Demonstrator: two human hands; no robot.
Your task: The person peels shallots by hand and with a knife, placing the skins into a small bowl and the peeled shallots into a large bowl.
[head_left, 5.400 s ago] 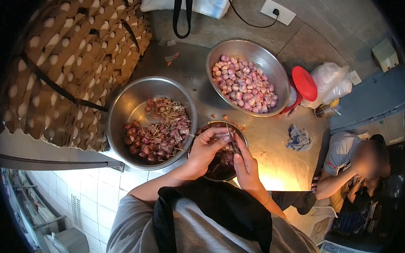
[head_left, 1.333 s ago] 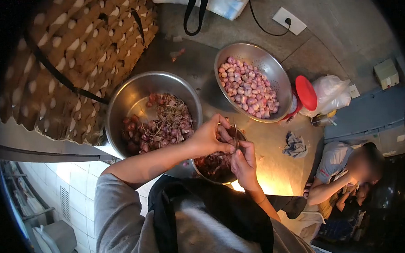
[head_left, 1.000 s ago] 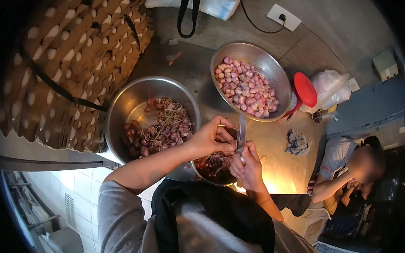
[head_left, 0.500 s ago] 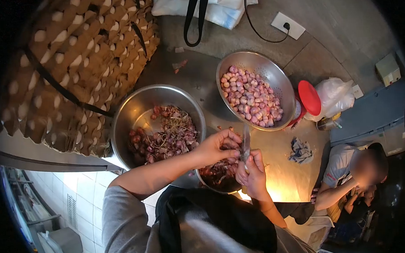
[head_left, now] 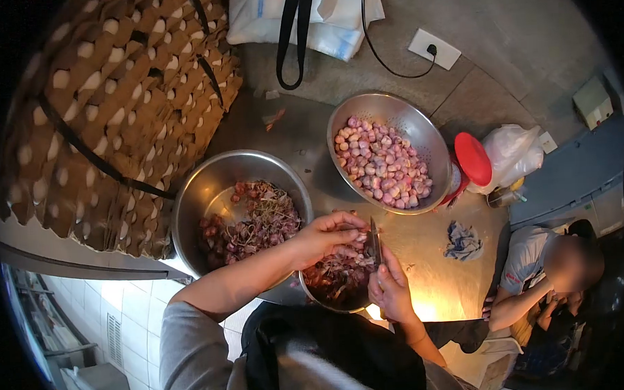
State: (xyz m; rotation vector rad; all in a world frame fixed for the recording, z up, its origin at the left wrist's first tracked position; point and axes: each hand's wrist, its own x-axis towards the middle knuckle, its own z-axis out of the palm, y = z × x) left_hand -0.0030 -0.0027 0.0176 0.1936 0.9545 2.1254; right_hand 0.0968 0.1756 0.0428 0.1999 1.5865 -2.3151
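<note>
My left hand point(head_left: 329, 237) is closed, its fingertips pinching a small pale-purple shallot point(head_left: 361, 239). Close beside it, my right hand point(head_left: 392, 287) grips a knife point(head_left: 375, 239) with the blade pointing up and away from me. Both hands are over a smaller metal bowl point(head_left: 308, 291) that contains dry skins and peelings. To the left, a big metal bowl point(head_left: 188, 182) holds unpeeled shallots point(head_left: 275, 217) with dry roots and stems. Beyond my hands, a tilted metal colander point(head_left: 419, 126) is partly filled with peeled shallots point(head_left: 383, 161).
Stacked egg trays point(head_left: 117, 119) tied with black straps stand at the left. A red-topped item point(head_left: 473, 158), a plastic bag point(head_left: 510, 154) and a crumpled cloth point(head_left: 463, 241) are at the right. Another person point(head_left: 528, 270) sits at the lower right, hand raised near the head.
The whole view has shifted slightly, so bowls and colander appear lower. My left fingers have extended a little towards the knife, and the bowl of peelings shows more between my hands.
</note>
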